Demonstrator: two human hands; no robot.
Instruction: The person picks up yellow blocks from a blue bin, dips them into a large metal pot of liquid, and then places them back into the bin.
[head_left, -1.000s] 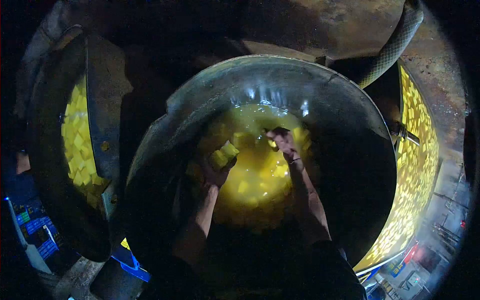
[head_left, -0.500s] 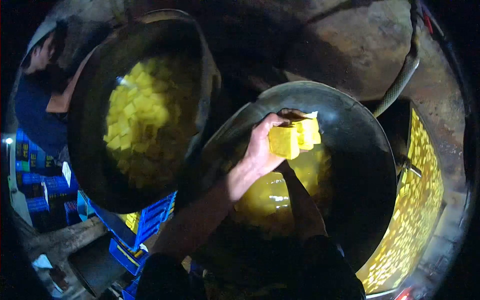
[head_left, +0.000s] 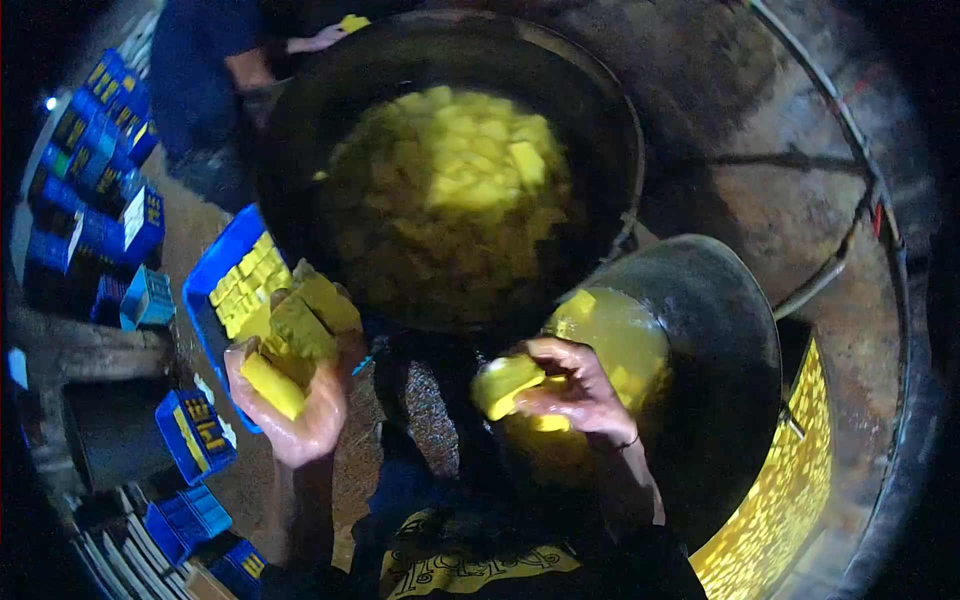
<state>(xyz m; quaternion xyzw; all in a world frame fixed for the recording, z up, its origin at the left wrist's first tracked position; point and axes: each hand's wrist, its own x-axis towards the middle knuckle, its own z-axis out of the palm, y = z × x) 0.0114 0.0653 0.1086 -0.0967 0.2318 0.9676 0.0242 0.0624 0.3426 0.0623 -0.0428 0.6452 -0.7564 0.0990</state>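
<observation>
Showing smooth, wet-looking faces and squared edges, several yellow blocks (head_left: pixel 275 385) are filling the left hand (head_left: pixel 305 425); the nearest is catching bright light, while those behind it are looking duller and shadowed. This hand's grip is curling around the cluster, with the blocks sitting against the palm and reaching past it on the far side. The nearest block's long axis is slanting from far left to near right, and the middle one is leaning roughly the same way. The cluster is overlapping the blue crate (head_left: pixel 197 275) in view, where crated blocks (head_left: pixel 250 285) are lying in rows.

To the right, the right hand (head_left: pixel 580 390) is gripping a yellow piece (head_left: pixel 508 385), partly blurred, which is projecting left from the fingers, its long axis apparently running from near left to far right. This hand is appearing above the left side of the right pan (head_left: pixel 735 300). Beyond both hands, the far pan (head_left: pixel 615 120) is holding heaped blocks (head_left: pixel 470 150).
</observation>
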